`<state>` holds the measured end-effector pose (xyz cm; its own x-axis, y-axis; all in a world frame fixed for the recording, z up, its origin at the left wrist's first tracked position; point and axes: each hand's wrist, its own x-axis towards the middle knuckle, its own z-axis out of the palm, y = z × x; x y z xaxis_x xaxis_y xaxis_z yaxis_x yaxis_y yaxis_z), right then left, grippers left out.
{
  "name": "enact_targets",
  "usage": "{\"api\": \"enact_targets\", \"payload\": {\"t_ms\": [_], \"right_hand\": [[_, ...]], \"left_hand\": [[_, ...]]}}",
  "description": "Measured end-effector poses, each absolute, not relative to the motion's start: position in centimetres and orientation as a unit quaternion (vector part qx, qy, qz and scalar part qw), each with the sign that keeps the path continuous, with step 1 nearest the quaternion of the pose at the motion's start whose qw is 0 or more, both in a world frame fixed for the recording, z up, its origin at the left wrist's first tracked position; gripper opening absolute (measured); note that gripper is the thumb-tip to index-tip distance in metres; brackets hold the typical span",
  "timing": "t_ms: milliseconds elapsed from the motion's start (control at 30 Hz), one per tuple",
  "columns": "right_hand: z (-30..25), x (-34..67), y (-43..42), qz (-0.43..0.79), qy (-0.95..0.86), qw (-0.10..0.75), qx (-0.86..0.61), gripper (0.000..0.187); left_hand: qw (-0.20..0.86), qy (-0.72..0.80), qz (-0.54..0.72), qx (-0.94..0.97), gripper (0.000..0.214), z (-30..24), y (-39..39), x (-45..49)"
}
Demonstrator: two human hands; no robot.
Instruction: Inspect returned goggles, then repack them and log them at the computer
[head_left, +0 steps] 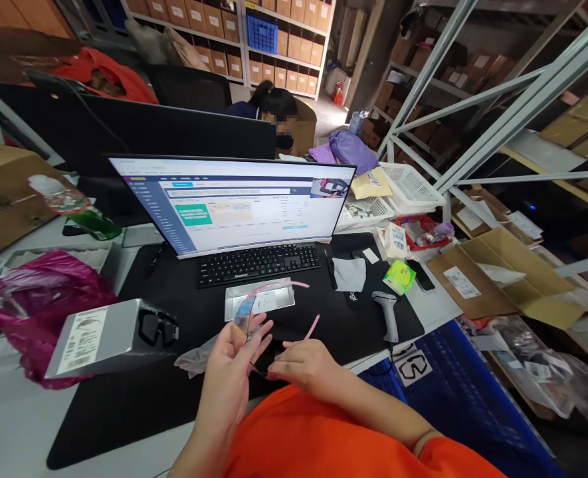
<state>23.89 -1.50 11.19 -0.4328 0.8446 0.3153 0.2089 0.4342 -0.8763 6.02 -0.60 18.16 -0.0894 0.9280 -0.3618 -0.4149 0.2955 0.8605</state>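
Note:
A pair of wraparound glasses (244, 315) with pink temples and a shiny bluish lens is in front of my body, above the black desk mat. My left hand (236, 355) grips the glasses between thumb and fingers, near one side of the lens. At the other side, my right hand (309, 366) has its fingers closed on the frame by the second pink temple. My fingers hide much of the middle of the glasses. Just beyond them lies a silver-white flat box (228, 300). Some crumpled pale wrapping (193, 358) is left of my left hand.
A monitor (244, 212) stands behind a black keyboard (258, 263). On the left are a grey glasses box (119, 338), a magenta bag (49, 285) and a bottle (82, 209). A barcode scanner (387, 312) and an open carton (503, 265) are right. Another person sits behind the monitors.

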Motion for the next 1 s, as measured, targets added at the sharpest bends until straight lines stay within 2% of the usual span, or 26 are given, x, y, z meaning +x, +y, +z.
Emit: {"api": "enact_targets", "payload": {"t_ms": [100,167,267,300,400,500,600,667,867,933,1000], "right_hand": [[9.9,24.6,-1.2,0.386,-0.740,0.402,-0.377,0.031],[8.9,26.1,0.0,0.364,-0.738,0.402,-0.402,0.025],[7.3,30.4,3.4,0.268,-0.720,0.330,-0.549,0.019],[6.9,32.2,4.9,0.224,-0.694,0.273,-0.627,0.023],[5.8,37.5,10.2,0.187,-0.660,0.207,-0.698,0.047],[5.1,40.7,15.4,0.179,-0.666,0.126,-0.713,0.066],[4.3,41.7,19.2,0.175,-0.695,0.044,-0.696,0.074],[3.6,41.8,20.7,0.165,-0.712,-0.005,-0.682,0.067],[2.4,41.9,22.1,0.118,-0.763,-0.097,-0.627,0.030],[2.2,41.9,22.0,0.106,-0.775,-0.115,-0.613,0.026],[2.0,42.0,21.9,0.095,-0.779,-0.124,-0.608,0.036]], "left_hand": [[0.592,0.535,0.518,0.307,0.053,16.4,-0.5,5.4],[0.543,0.576,0.494,0.360,0.055,15.3,-0.6,4.4],[0.448,0.631,0.465,0.430,0.057,15.3,-0.8,3.0],[0.420,0.642,0.459,0.447,0.057,15.7,-1.0,2.7],[0.367,0.651,0.425,0.511,0.051,18.0,-1.4,2.6],[0.325,0.631,0.401,0.580,0.046,20.5,-1.9,3.0],[0.299,0.615,0.410,0.604,0.044,21.9,-2.5,3.4],[0.297,0.616,0.410,0.603,0.044,22.5,-3.0,3.5],[0.352,0.617,0.397,0.581,0.047,23.5,-4.2,3.1],[0.380,0.617,0.397,0.564,0.050,23.4,-4.1,2.7],[0.408,0.608,0.404,0.548,0.050,23.2,-3.8,2.4]]}}
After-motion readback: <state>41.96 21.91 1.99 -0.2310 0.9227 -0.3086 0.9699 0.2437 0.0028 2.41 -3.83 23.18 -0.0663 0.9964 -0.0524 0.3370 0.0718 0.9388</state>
